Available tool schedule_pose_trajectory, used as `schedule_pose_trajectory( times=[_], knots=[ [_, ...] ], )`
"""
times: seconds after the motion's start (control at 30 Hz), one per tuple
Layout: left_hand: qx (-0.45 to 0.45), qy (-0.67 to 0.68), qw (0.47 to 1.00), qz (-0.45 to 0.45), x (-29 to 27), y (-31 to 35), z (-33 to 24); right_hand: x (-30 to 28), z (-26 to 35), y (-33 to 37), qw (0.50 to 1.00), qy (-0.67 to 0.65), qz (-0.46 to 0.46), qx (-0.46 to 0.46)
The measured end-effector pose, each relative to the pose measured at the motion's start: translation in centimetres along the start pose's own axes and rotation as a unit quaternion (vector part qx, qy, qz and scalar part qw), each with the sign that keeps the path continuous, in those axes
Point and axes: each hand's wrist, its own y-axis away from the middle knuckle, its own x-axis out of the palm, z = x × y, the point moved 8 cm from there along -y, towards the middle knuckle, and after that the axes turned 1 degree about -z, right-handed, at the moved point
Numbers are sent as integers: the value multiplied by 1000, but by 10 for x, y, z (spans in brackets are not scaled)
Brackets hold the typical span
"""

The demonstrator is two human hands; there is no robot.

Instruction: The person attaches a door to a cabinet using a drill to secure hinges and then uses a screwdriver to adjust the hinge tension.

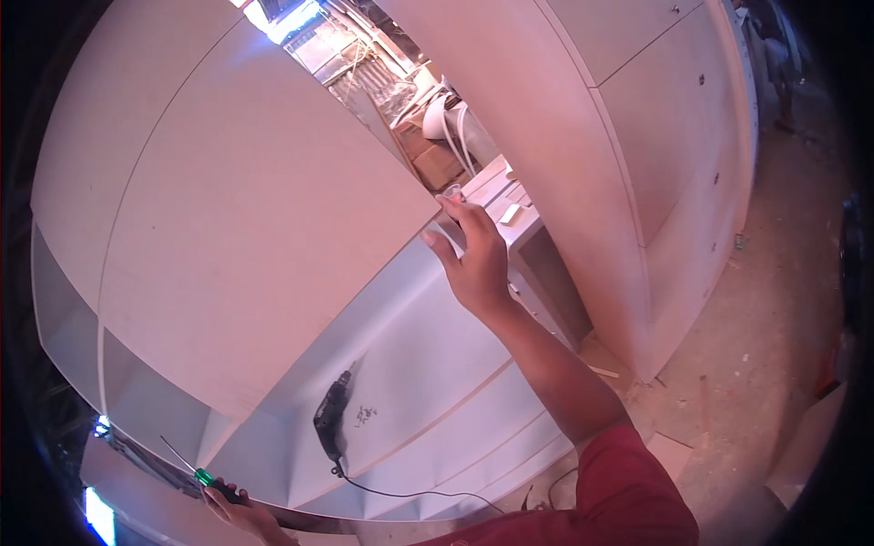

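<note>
Looks like a small-part handling step, imo, and the next move calls for steady fingertips. Below the big flat matte panel (246, 200), the left hand (238, 511) is wrapped round a screwdriver (206, 478): glossy green-and-black grip, skinny metal shaft. Further right, still below the panel, a chunky black drill (332, 414) lies on smooth pale board (410, 428). At the panel's right corner, the right hand (478, 259) has thumb and index apart, a clear roundish bit (453, 192) by the fingertips; can't tell if it's pinched.

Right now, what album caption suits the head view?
Screwdriver in the left hand, right hand raised near a panel, drill lying below.
</note>
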Motion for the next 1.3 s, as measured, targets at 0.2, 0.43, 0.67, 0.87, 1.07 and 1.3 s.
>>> schedule_pose_trajectory(
  times=[0.2,0.43,0.67,0.87,1.07,1.3],
  knots=[
    [200,-131,966,-100,-69,-51,41,-5,-11,21,999,22,-18,-33],
    [200,-497,831,-147,-171,-15,99,-10,-50,37,985,136,101,35],
    [37,-552,827,-100,-213,36,121,-5,-58,42,988,110,106,16],
    [-56,-572,815,-72,-246,69,129,2,-57,47,989,81,127,5],
    [-172,-561,809,-22,-284,123,160,-7,-69,50,986,125,106,10],
    [-311,-514,799,19,-339,197,212,1,-52,54,954,216,182,98]
  ],
)
